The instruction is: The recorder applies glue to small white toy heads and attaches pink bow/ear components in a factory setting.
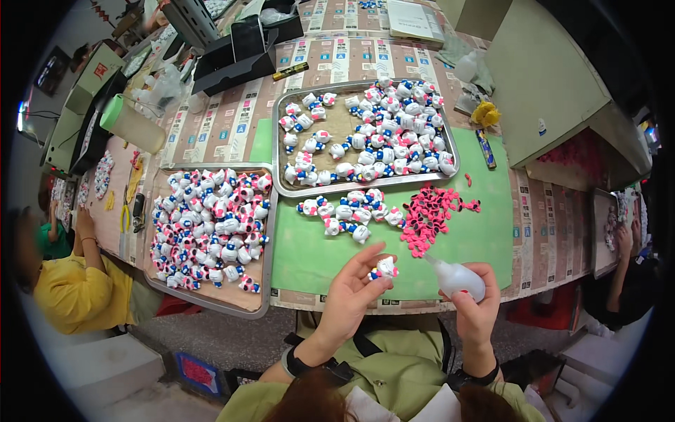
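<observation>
In my left hand [355, 285], a small white, pink and blue toy figurine [384, 268] is pinched between thumb and fingers. My right hand [477, 301] is wrapped around a translucent squeeze bottle [460, 280], its thin nozzle tilted up and to the left, apart from the figurine. Just beyond the nozzle lies a heap of small pink pieces with dark lenses, like tiny sunglasses [426, 219]. A loose group of figurines [344, 212] rests on the green mat [309, 260] left of that heap.
A metal tray [283, 184] of figurines stands at the far side; another tray [264, 299] at left holds figurines with pink glasses. A green-lidded container [133, 126], pliers [125, 218] and a yellow flower-like item [486, 114] lie around. People sit at both sides; a yellow sleeve [77, 292] shows left.
</observation>
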Demonstrator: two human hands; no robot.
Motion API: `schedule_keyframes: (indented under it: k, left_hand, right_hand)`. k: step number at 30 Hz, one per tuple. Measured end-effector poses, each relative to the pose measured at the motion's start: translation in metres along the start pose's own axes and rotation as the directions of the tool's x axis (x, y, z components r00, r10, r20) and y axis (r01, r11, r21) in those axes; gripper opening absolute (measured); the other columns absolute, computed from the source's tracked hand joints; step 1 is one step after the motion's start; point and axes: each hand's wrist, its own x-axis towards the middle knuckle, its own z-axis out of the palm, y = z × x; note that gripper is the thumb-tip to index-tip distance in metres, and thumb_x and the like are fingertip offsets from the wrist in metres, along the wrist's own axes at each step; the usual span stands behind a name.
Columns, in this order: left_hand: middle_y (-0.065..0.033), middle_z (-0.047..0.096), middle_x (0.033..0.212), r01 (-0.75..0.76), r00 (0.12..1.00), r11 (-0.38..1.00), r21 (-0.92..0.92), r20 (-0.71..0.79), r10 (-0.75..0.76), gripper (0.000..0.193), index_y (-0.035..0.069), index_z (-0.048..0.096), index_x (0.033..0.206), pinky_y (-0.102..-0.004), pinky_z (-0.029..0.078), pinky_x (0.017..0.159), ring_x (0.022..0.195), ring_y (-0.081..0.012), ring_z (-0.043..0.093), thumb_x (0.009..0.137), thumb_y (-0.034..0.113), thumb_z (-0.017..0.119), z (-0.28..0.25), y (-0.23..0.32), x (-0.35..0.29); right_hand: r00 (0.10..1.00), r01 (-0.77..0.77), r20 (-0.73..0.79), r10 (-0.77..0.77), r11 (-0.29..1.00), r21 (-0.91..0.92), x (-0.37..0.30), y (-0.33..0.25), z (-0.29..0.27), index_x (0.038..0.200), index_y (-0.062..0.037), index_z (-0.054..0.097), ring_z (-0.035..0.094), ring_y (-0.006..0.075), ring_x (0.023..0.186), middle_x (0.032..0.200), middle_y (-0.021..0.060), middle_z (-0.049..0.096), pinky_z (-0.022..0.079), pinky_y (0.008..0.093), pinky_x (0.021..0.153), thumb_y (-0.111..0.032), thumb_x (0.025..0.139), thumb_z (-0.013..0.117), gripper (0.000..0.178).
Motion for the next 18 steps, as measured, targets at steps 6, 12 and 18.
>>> schedule_keyframes:
  k: [6, 12, 18]
  left_hand:
    - [-0.0147, 0.045, 0.113, 0.078, 0.997, 0.972, -0.22, 0.02, -0.075, 0.037, -0.002, 0.038, 0.118, -0.0301, 0.045, 0.082, 0.095, -0.0218, 0.053, 0.082, -0.001, 0.046, 0.007, 0.002, -0.001]
    - [-0.0115, 0.048, 0.106, 0.054, 0.998, 0.988, -0.142, 0.033, -0.05, 0.035, -0.004, 0.038, 0.115, -0.0289, 0.044, 0.083, 0.1, -0.0234, 0.052, 0.081, -0.001, 0.049, 0.009, 0.0, -0.002]
    - [-0.0104, 0.051, 0.102, 0.019, 1.0, 0.998, -0.062, 0.012, -0.018, 0.036, -0.004, 0.04, 0.114, -0.0271, 0.046, 0.077, 0.089, -0.0178, 0.055, 0.079, -0.002, 0.05, 0.007, -0.005, -0.007]
  right_hand:
    - [0.982, 0.183, -0.027, -0.186, 0.98, -0.078, -0.003, -0.001, 0.0, 0.093, -0.0024, 0.045, 0.05, 0.0114, 0.075, 0.089, 0.0098, 0.052, 0.041, 0.0228, 0.066, 0.0, 0.063, 0.065, 0.036]
    - [0.959, 0.28, -0.03, -0.281, 0.959, -0.033, -0.004, -0.006, 0.009, 0.092, -0.0028, 0.045, 0.05, 0.0147, 0.08, 0.09, 0.0111, 0.05, 0.042, 0.026, 0.07, -0.007, 0.061, 0.072, 0.042]
    - [0.899, 0.427, -0.035, -0.436, 0.892, -0.148, -0.009, -0.005, 0.008, 0.093, -0.0023, 0.045, 0.051, 0.0166, 0.079, 0.087, 0.0096, 0.048, 0.043, 0.0268, 0.068, -0.019, 0.059, 0.077, 0.05]
